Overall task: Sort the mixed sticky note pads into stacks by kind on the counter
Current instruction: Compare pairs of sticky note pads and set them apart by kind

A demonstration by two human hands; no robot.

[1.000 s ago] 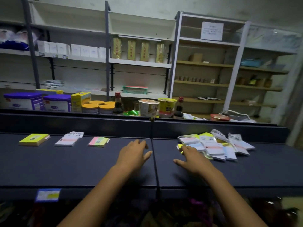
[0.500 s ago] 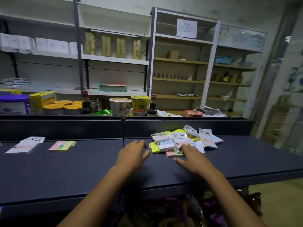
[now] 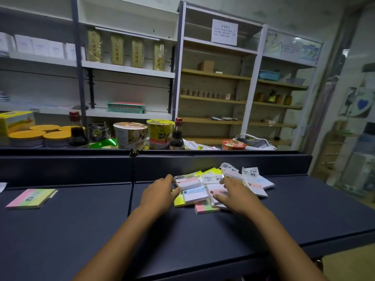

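Mixed pile of wrapped paper sticky note pads (image 3: pixel 221 185) sits mid-frame on dark flat counter (image 3: pixel 81 230); left hand (image 3: pixel 160 191) & right hand (image 3: pixel 235 194) rest on it, fingers loose. Shop shelves (image 3: pixel 129 67) up top.

Print showed on the shelf notice (image 3: pixel 224 31), the noodle cups (image 3: pixel 130 135) and the pad wrappers (image 3: pixel 212 178), all too small to read.

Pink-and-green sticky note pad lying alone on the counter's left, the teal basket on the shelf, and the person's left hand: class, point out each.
pink-and-green sticky note pad (image 3: pixel 30 198), head view, top face.
teal basket (image 3: pixel 125 108), head view, front wall.
left hand (image 3: pixel 160 193), head view, back of hand.
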